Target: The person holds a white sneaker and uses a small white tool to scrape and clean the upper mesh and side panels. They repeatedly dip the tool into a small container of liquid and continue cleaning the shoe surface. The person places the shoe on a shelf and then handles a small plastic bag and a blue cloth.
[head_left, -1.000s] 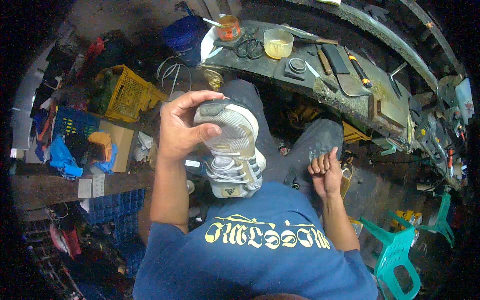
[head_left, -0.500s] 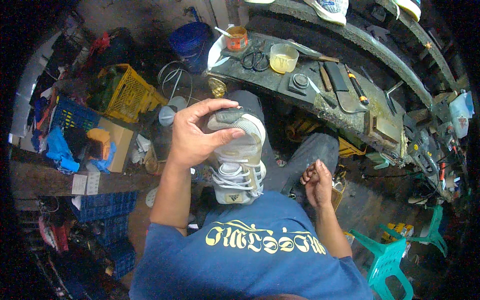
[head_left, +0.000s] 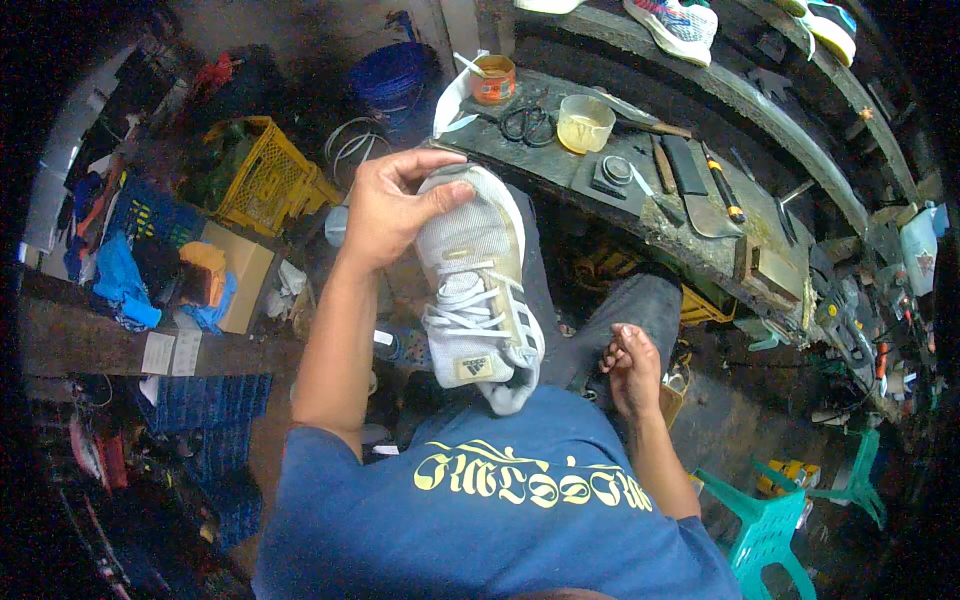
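My left hand (head_left: 405, 200) grips a light grey sneaker (head_left: 468, 235) by its toe, thumb on the mesh upper and fingers round the toe end. The sneaker lies lengthwise before me, its heel toward my dark blue shirt. White laces cross its upper, and dark stripes mark the right side. Over my right thigh, my right hand (head_left: 632, 372) is held palm up with its fingers curled in and the thumb against them. Whatever those fingers hold, if anything, is too small to make out.
A dark workbench (head_left: 560, 172) carries scissors (head_left: 527, 125), a plastic cup (head_left: 585, 124), an orange can (head_left: 493, 80), a box cutter (head_left: 722, 182) and a blade (head_left: 709, 214). Shoes line the rack above. Yellow crates (head_left: 262, 185) stand left; a green stool (head_left: 770, 525) is at lower right.
The sneaker has tilted in my left hand, showing more of its upper and heel opening; the dark patch at its toe has gone from sight. My right hand has barely moved.
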The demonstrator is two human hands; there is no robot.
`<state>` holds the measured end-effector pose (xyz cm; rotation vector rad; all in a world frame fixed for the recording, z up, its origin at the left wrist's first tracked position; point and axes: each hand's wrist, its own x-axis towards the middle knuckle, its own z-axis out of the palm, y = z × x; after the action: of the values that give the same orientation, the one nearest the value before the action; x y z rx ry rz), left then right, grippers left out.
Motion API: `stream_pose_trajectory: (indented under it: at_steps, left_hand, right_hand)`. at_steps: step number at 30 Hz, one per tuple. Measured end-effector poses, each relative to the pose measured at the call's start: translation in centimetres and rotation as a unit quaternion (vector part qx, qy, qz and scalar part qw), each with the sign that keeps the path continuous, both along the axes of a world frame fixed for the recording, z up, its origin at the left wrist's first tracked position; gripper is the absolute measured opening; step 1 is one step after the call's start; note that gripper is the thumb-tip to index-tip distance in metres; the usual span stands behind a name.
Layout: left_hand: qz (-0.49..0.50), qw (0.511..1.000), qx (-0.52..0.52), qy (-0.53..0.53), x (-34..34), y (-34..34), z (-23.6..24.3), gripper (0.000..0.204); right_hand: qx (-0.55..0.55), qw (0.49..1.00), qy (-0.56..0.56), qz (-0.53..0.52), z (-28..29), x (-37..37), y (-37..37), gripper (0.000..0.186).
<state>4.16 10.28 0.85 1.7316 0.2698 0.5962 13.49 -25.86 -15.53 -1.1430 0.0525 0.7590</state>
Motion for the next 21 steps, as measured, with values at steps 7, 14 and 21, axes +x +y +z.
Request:
stream_pose_trajectory:
  at_steps: [7, 14, 21]
  left_hand:
    - [-0.041, 0.994, -0.093, 0.032, 1.9, 0.2, -2.4, 0.037]
    - [-0.042, 0.993, -0.099, 0.056, 2.9, 0.5, -4.3, 0.036]
    - [-0.024, 0.996, -0.037, 0.078, 2.7, 0.1, -3.9, 0.035]
  right_hand:
    - [-0.009, 1.0, 0.001, 0.001, -0.2, 0.2, -0.5, 0.023]
    - [-0.015, 1.0, 0.004, 0.004, -0.4, 0.5, -0.6, 0.024]
    - [-0.026, 1.0, 0.005, 0.012, -0.1, 0.7, 0.0, 0.023]
